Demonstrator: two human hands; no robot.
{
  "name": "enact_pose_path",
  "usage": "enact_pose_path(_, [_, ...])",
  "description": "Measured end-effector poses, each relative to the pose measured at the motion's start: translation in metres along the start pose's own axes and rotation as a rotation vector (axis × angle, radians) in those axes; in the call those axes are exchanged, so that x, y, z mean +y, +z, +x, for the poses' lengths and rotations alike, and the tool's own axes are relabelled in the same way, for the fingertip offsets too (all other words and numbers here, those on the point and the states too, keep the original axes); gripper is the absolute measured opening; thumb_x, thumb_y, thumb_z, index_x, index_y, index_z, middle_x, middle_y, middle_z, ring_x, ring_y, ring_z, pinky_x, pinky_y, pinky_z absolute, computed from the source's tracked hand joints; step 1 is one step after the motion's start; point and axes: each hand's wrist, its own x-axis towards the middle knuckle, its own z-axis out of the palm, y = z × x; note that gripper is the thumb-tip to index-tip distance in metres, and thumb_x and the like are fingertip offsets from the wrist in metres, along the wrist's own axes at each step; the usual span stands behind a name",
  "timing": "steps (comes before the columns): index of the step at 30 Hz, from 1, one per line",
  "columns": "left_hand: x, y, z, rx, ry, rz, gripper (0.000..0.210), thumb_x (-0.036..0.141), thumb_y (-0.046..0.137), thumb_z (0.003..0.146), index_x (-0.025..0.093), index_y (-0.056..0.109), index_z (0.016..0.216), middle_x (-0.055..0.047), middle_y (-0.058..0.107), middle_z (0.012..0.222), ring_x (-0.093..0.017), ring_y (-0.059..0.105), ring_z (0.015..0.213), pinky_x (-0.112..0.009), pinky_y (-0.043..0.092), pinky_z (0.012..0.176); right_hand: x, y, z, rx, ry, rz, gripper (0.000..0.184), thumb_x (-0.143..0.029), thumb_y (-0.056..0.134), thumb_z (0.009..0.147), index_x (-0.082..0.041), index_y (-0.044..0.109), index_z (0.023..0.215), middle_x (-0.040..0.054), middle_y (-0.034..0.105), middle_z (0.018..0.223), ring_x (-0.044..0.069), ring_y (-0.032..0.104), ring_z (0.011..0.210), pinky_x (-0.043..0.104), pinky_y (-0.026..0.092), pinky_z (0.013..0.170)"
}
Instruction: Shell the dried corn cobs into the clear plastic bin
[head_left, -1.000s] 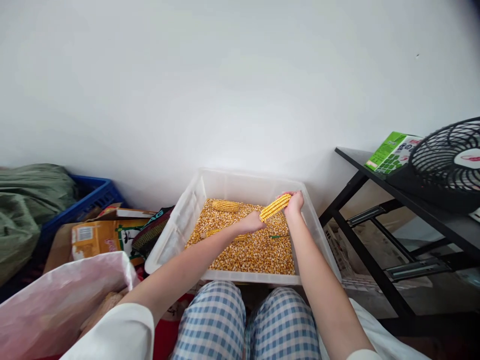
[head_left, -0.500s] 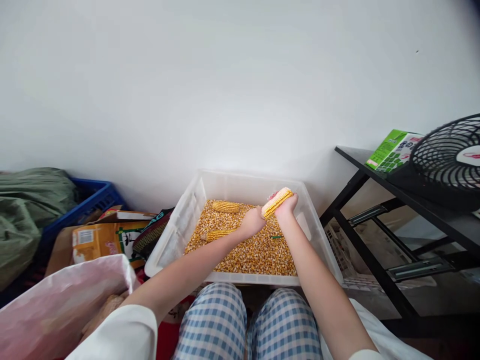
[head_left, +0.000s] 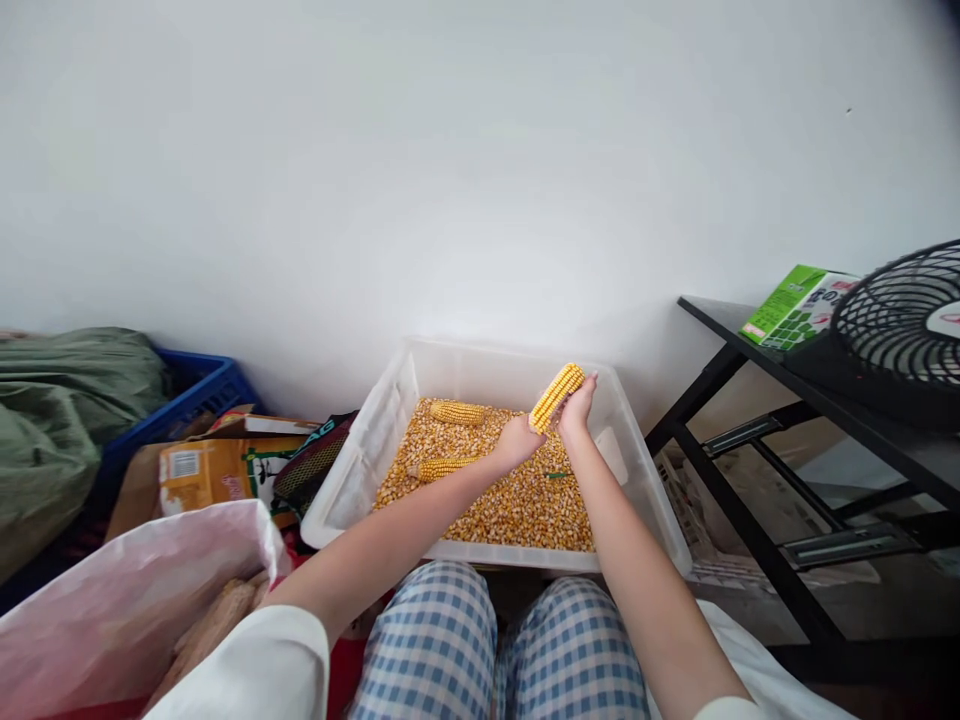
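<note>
A yellow corn cob (head_left: 557, 397) is held at a slant above a white plastic bin. My left hand (head_left: 519, 443) is closed round its lower end. Along the cob's right side, my right hand (head_left: 578, 405) grips it, with some fingers hidden behind. Rows of kernels cover the face turned towards me. Loose corn kernels (head_left: 525, 520) fill the bottom of the bin (head_left: 360, 455). Two more cobs lie on them: one at the back (head_left: 457, 413), and one nearer (head_left: 444, 468), partly covered by my left forearm. A small green strip (head_left: 558, 475) rests among the kernels.
At the left stand a pink-white sack (head_left: 150, 580) with brownish cobs inside, a yellow packet (head_left: 206, 475) and a blue crate (head_left: 202, 385) under green cloth. To the right, a black table (head_left: 787, 365) carries a green box (head_left: 795, 305) and a fan (head_left: 900, 320).
The cob has turned in my hands: its pale, stripped side faced up before, and yellow kernel rows face me now. It also points more steeply upward. The whole view has shifted slightly.
</note>
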Motion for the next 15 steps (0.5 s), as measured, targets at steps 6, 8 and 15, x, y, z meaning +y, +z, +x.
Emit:
enact_pose_path(6, [-0.01,-0.005,0.004,0.154,-0.113,0.1,0.035,0.027,0.057,0.072,0.011,0.049,0.102,-0.012,0.064,0.092,-0.021,0.06,0.083,-0.025,0.043,0.066,0.019,0.021,-0.014,-0.049,0.297,0.092,0.06,-0.06,0.012,0.081,-0.016,0.052,0.07,0.0033,0.057,0.051,0.014,0.054,0.042,0.026,0.044,0.038])
enact_pose_path(8, [-0.012,0.001,0.001,0.139,-0.071,0.087,0.033,0.028,0.052,0.076,0.012,0.05,0.104,-0.013,0.064,0.094,-0.02,0.061,0.085,-0.026,0.043,0.07,0.025,0.025,-0.02,-0.025,0.296,0.123,0.061,-0.058,0.009,0.082,-0.016,0.052,0.069,0.0041,0.057,0.049,0.015,0.053,0.04,0.027,0.044,0.038])
enact_pose_path(15, [-0.003,0.01,0.0,0.008,0.118,-0.062,0.035,0.021,0.053,0.074,0.015,0.053,0.109,-0.008,0.063,0.101,-0.017,0.059,0.09,-0.025,0.044,0.079,0.024,0.019,-0.022,0.04,0.185,0.042,0.06,-0.06,0.011,0.081,-0.018,0.048,0.06,0.0019,0.052,0.04,0.014,0.048,0.031,0.028,0.045,0.035])
